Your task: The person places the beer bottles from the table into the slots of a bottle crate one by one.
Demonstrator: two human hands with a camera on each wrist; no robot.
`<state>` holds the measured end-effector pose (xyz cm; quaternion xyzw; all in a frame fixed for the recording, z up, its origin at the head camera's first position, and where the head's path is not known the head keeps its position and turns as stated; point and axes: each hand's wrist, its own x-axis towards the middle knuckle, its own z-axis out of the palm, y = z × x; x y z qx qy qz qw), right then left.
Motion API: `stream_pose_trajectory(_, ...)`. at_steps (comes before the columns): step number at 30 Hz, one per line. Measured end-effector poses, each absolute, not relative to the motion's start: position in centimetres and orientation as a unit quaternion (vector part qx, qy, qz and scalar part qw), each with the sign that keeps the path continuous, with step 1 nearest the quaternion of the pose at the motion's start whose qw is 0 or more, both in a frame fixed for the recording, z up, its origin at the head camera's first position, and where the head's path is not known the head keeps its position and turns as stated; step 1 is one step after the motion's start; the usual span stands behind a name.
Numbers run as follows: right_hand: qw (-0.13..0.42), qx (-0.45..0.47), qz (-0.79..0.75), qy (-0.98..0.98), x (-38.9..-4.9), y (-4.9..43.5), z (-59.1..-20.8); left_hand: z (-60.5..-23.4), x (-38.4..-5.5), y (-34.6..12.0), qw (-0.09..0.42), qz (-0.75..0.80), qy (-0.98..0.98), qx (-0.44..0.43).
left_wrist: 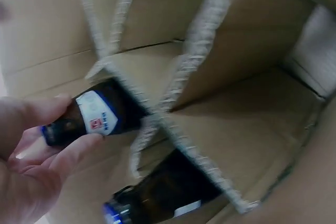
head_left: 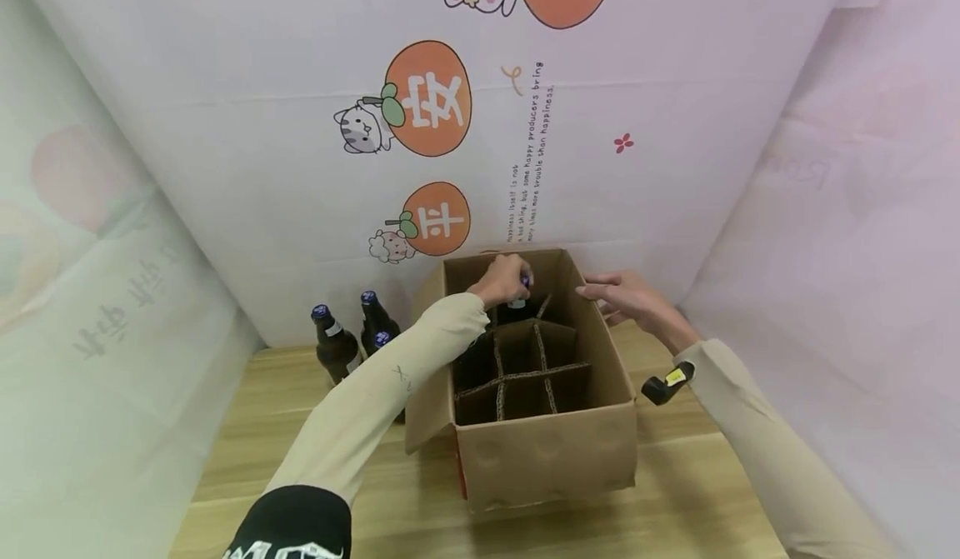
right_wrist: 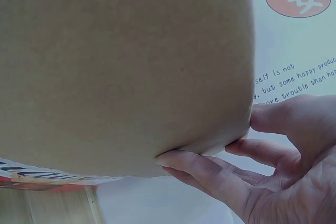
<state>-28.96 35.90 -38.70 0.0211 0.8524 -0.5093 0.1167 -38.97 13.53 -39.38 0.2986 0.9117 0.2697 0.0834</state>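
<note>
My left hand (head_left: 504, 281) reaches into an open cardboard box (head_left: 547, 451) and grips the neck of a dark beer bottle (head_left: 517, 302) with a blue cap. In the left wrist view, thumb and fingers of the left hand (left_wrist: 37, 156) surround the bottle's neck (left_wrist: 100, 114), below which the body sits in a divider compartment. Another blue-capped bottle (left_wrist: 163, 192) stands in a neighbouring compartment. My right hand (head_left: 633, 301) holds the box's right side near its far corner. In the right wrist view, the right hand (right_wrist: 262, 166) pinches the cardboard (right_wrist: 126, 77) at its edge.
Several dark beer bottles (head_left: 337, 346) with blue caps stand left of the box, partly hidden by my left sleeve. Cardboard dividers (head_left: 525, 374) split the box into compartments. A flap (head_left: 431, 401) hangs on its left side. Behind the wooden table (head_left: 247, 459) rises a printed white backdrop (head_left: 285, 167).
</note>
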Motion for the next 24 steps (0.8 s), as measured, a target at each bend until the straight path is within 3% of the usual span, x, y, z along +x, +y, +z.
stream_pose_trajectory(19, 0.113, 0.010, -0.517, 0.849, -29.1, 36.5, -38.6, -37.8, -38.4, 13.6, 0.294, 0.093, 0.904, 0.297)
stream_pose_trajectory(24, 0.119, 0.008, -0.521, 0.845, -29.1, 36.7, -38.6, -37.1, -38.4, 13.4, 0.297, 0.104, 0.899, 0.305)
